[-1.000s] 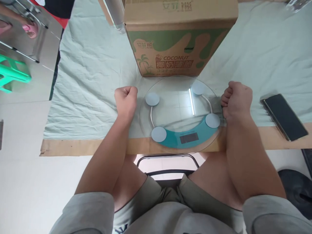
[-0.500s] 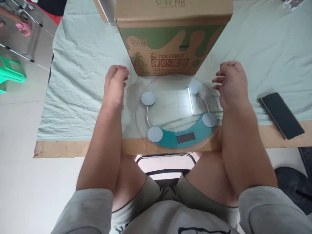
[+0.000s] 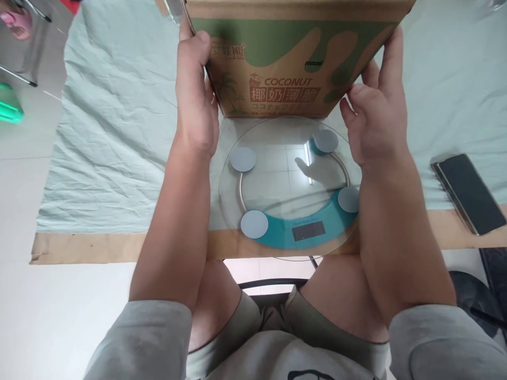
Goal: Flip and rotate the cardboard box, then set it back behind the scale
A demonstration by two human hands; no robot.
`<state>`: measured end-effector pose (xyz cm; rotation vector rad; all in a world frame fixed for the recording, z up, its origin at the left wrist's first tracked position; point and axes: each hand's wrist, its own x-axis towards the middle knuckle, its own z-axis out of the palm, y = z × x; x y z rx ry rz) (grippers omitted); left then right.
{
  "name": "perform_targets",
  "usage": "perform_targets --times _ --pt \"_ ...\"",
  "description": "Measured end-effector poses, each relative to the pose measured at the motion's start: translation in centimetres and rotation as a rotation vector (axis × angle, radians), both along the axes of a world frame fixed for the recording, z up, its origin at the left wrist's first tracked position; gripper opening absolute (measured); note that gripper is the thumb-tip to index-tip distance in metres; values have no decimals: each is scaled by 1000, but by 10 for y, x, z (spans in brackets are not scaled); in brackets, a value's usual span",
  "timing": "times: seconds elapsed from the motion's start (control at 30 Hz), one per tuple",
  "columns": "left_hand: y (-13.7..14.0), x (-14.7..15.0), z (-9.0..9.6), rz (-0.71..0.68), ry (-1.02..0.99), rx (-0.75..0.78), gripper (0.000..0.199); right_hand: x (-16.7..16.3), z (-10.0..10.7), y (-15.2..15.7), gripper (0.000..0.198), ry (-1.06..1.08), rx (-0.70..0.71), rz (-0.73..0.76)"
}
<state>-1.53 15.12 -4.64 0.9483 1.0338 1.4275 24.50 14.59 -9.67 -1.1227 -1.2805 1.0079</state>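
Note:
A brown and green cardboard box (image 3: pixel 283 68), printed COCONUT, stands just behind a round glass bathroom scale (image 3: pixel 273 184). My left hand (image 3: pixel 194 89) presses against the box's left side, its thumb near the front edge. On the right side, my right hand (image 3: pixel 376 105) grips the box with its fingers spread along that face; some fingertips are hidden. The scale has a teal band with a dark display (image 3: pixel 308 231) at its near side, and its front rim reaches over the table edge. Between the box and my lap the scale lies flat, touched by neither hand.
A dark phone (image 3: pixel 469 192) lies to the right near the wooden table edge (image 3: pixel 91 248). Pale green cloth (image 3: pixel 106 116) covers the table. Off to the left on the floor are a green stool (image 3: pixel 10 105) and a metal-framed chair (image 3: pixel 24 76).
Both hands have moved forward from beside the scale and taken hold of the box's two sides. The view has shifted slightly.

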Motion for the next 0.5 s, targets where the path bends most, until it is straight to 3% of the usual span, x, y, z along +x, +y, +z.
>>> perform_targets --times 0.17,0.33,0.43,0.5 --pt "-6 0 2 17 5 -37 60 -11 7 -4 100 77 -16 -20" --pt "-21 -3 -5 -35 36 145 64 -11 10 -6 103 99 21 -20" --pt "-24 -9 -16 -42 55 269 56 -8 23 -14 105 100 83 6" --pt "-23 -14 -22 78 95 300 43 -8 36 -25 97 71 113 28"
